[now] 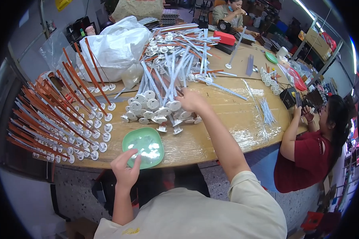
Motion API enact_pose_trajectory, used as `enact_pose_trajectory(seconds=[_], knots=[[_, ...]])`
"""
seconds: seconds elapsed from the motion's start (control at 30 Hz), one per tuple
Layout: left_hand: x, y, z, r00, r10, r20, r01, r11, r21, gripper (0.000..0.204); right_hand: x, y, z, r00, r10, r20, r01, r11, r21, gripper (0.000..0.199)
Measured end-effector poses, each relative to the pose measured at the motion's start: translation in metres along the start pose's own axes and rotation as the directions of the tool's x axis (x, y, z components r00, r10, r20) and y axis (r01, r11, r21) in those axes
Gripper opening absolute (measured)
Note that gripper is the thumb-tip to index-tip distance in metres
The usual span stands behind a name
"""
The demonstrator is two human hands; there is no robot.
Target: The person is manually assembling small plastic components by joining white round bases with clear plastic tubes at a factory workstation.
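Observation:
My right hand (191,101) reaches into a heap of long pale strips with round white bases (149,104) in the middle of the table. Its fingers close around a strip (178,73) that is smeared by motion. At the near edge, my left hand (125,167) is over the rim of a green plate (157,159). Thumb and forefinger are bent toward each other, and anything small between them is too fine to make out. Small clear pieces (143,145) lie in the plate.
Rows of upright brown and grey strips on white discs (95,155) stand at the left. Behind them sits a white sack (115,51). A red box (224,38) is at the back. A person in red (307,155) sits at the right near a bundle of thin sticks (267,111).

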State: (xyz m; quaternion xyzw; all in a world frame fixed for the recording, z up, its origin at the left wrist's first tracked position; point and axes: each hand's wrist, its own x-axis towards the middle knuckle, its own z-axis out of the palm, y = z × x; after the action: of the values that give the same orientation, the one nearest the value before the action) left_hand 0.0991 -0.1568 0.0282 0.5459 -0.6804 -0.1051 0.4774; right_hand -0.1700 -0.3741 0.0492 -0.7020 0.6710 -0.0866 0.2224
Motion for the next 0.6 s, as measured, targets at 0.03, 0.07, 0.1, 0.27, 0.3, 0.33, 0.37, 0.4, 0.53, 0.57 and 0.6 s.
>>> enact_pose_trajectory(seconds=[0.03, 0.07, 0.1, 0.27, 0.3, 0.33, 0.37, 0.4, 0.53, 0.57, 0.6], knots=[[-0.001, -0.004, 0.0, 1.0, -0.015, 0.001, 0.015, 1.0, 0.001, 0.017, -0.001, 0.001, 0.0, 1.0, -0.016, -0.006, 0.016, 1.0, 0.004, 0.064], [-0.003, -0.004, -0.002, 0.999, -0.033, 0.001, 0.033, 0.999, 0.002, 0.019, -0.003, 0.002, 0.002, 0.998, -0.038, -0.048, 0.039, 0.999, 0.019, 0.061], [-0.002, -0.003, -0.003, 0.999, -0.04, -0.004, 0.04, 0.999, 0.012, 0.019, -0.005, 0.004, 0.001, 0.998, -0.034, -0.055, 0.035, 0.999, 0.018, 0.062], [0.013, 0.004, -0.004, 0.998, 0.056, -0.031, -0.053, 0.993, 0.103, 0.032, -0.022, 0.02, 0.01, 0.842, -0.036, -0.539, 0.306, 0.854, 0.421, 0.054], [0.017, 0.004, -0.003, 0.998, 0.065, -0.021, -0.063, 0.993, 0.103, 0.036, -0.035, 0.009, 0.01, 0.799, -0.001, -0.602, 0.401, 0.746, 0.532, 0.055], [0.022, 0.002, 0.001, 0.998, 0.059, -0.028, -0.056, 0.993, 0.109, 0.036, -0.044, 0.0, 0.013, 0.802, -0.02, -0.597, 0.408, 0.749, 0.522, 0.059], [0.027, 0.002, 0.006, 0.998, 0.057, -0.002, -0.056, 0.991, 0.119, 0.04, -0.053, -0.006, 0.015, 0.8, -0.04, -0.599, 0.419, 0.751, 0.51, 0.063], [0.032, 0.003, 0.009, 0.998, 0.055, 0.025, -0.057, 0.99, 0.13, 0.044, -0.056, -0.013, 0.02, 0.785, -0.135, -0.605, 0.394, 0.862, 0.319, 0.083], [0.05, 0.018, 0.016, 0.995, 0.073, 0.068, -0.081, 0.989, 0.12, 0.048, -0.05, -0.046, 0.008, 0.918, -0.097, -0.384, 0.18, 0.966, 0.187, 0.114], [0.051, 0.022, 0.016, 0.992, 0.108, 0.069, -0.115, 0.987, 0.114, 0.048, -0.039, -0.053, 0.006, 0.918, -0.104, -0.384, 0.188, 0.964, 0.188, 0.114], [0.052, 0.025, 0.015, 0.987, 0.145, 0.075, -0.152, 0.983, 0.104, 0.048, -0.031, -0.06, 0.003, 0.946, -0.064, -0.316, 0.113, 0.984, 0.139, 0.115]])
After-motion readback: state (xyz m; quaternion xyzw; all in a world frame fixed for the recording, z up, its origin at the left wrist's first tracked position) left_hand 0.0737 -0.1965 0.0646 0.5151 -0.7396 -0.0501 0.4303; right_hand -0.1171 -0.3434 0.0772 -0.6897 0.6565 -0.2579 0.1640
